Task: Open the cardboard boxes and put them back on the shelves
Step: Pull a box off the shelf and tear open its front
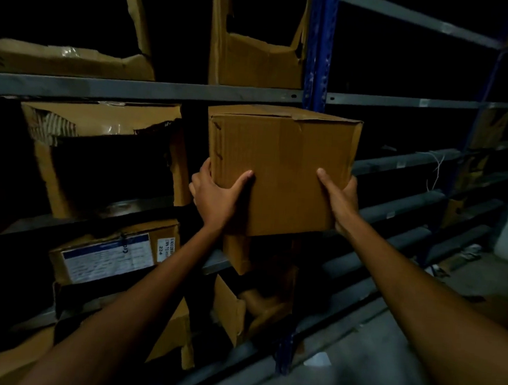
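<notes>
Gripping the closed box (280, 170) with our left hand (216, 197) and right hand (341, 200), seemingly clear of the shelf (139, 89).

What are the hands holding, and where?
A closed cardboard box, gripped low on its two sides: left hand on the left, right hand on the right.

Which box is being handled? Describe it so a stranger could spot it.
Find the blue shelf post. In front of it, under the grey beam, the left hand and right hand grip a box. Unlike the torn boxes, it is closed and whole.
</notes>
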### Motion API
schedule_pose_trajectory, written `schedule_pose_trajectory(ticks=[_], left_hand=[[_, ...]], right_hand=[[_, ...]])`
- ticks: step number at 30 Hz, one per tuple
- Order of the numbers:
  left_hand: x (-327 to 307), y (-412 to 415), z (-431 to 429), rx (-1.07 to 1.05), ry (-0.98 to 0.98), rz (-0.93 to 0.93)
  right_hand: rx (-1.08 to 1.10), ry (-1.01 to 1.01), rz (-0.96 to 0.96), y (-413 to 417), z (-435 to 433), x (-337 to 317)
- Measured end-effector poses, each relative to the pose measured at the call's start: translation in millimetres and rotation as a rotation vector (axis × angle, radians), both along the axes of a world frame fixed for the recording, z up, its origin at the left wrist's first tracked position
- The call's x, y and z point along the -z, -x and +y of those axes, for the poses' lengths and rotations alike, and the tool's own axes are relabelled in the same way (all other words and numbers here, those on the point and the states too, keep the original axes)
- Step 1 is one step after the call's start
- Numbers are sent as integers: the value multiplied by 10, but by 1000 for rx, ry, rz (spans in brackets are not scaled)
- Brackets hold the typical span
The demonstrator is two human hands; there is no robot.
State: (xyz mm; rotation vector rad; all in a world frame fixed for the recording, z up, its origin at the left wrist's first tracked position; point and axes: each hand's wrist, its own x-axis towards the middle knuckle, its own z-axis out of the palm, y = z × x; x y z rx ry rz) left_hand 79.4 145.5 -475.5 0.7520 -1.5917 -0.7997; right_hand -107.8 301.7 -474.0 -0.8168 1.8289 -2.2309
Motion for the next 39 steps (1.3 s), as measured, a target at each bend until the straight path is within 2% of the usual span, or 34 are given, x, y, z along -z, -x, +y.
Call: schedule_pose_trajectory(ticks=[6, 10, 25, 31, 39], left_hand=[[58, -145, 359, 15, 23, -16], [105, -303, 532, 42, 19, 6], [-55, -1384, 1019, 186, 5, 59], [-256, -1878, 1133, 255, 63, 3], [-603, -2132, 1597, 352, 123, -59]], right_hand=[[-47, 69, -97, -165, 415, 42], [-16, 55, -92, -375, 604, 87], [199, 37, -6, -1605, 1196, -59], [292, 63, 2, -2322, 1531, -35], [454, 80, 33, -2905, 2154, -194]])
